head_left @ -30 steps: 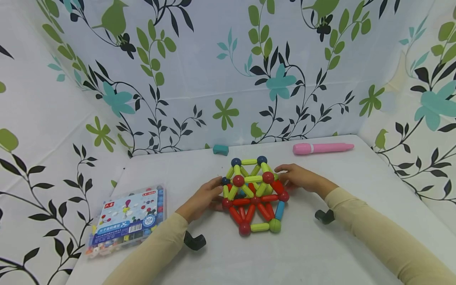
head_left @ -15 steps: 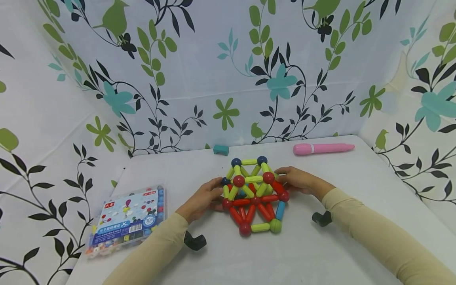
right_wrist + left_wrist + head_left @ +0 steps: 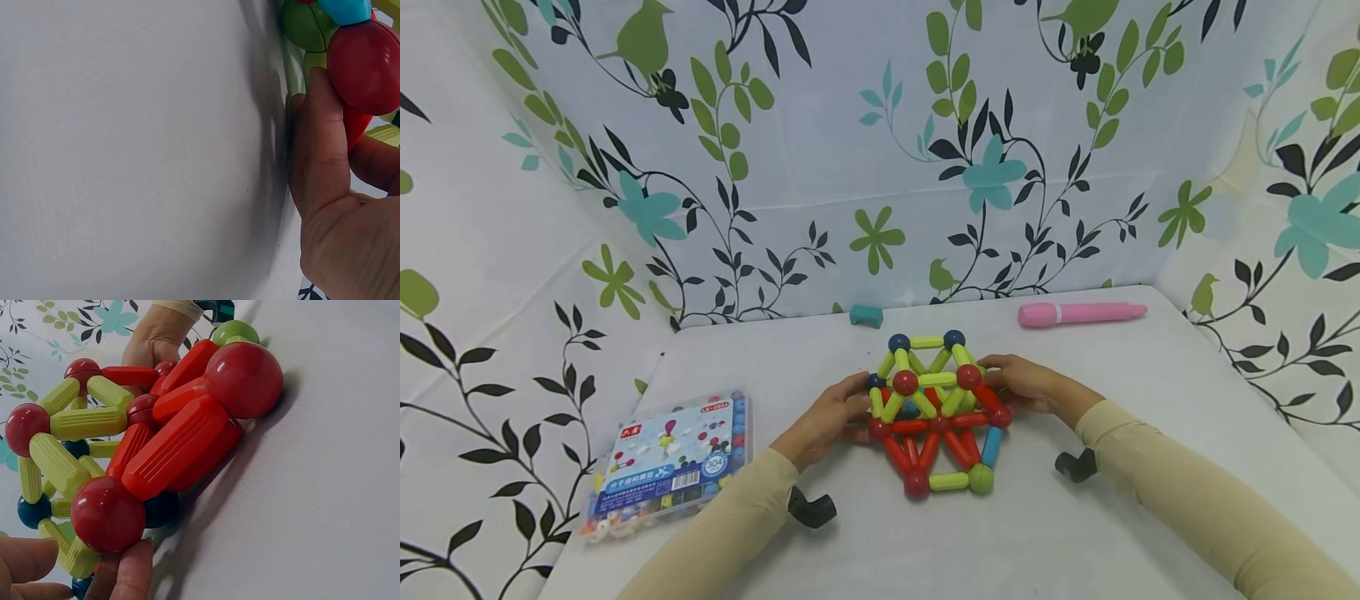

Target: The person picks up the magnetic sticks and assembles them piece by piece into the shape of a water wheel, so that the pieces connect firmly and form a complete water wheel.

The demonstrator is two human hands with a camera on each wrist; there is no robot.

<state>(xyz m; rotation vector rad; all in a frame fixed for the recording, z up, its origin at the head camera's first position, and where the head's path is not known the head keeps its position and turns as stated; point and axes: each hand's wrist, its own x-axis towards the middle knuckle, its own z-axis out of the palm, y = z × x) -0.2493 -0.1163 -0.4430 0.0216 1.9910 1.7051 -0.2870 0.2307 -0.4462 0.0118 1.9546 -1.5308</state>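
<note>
A model of magnetic rods and balls [image 3: 936, 417] stands on the white table in the head view. Its upper rods are yellow-green, with red and dark blue balls. Lower down, red rods meet one blue rod and a green ball [image 3: 981, 478]. My left hand [image 3: 831, 419] grips the model's left side, its fingertips at a red ball [image 3: 107, 514] in the left wrist view. On the right side my right hand [image 3: 1028, 384] holds the model; the right wrist view has its thumb [image 3: 325, 140] under a red ball [image 3: 364, 67]. Some fingers are hidden behind the rods.
A clear box [image 3: 670, 462] with a printed sheet and colourful parts lies at the left. A pink pen-shaped object [image 3: 1082, 313] and a small teal block [image 3: 866, 316] lie along the back edge, before a leaf-patterned cloth [image 3: 805, 167]. Black wrist devices show beneath both sleeves.
My right hand has come slightly down and inward against the model's right side. The left hand and the model have stayed almost where they were.
</note>
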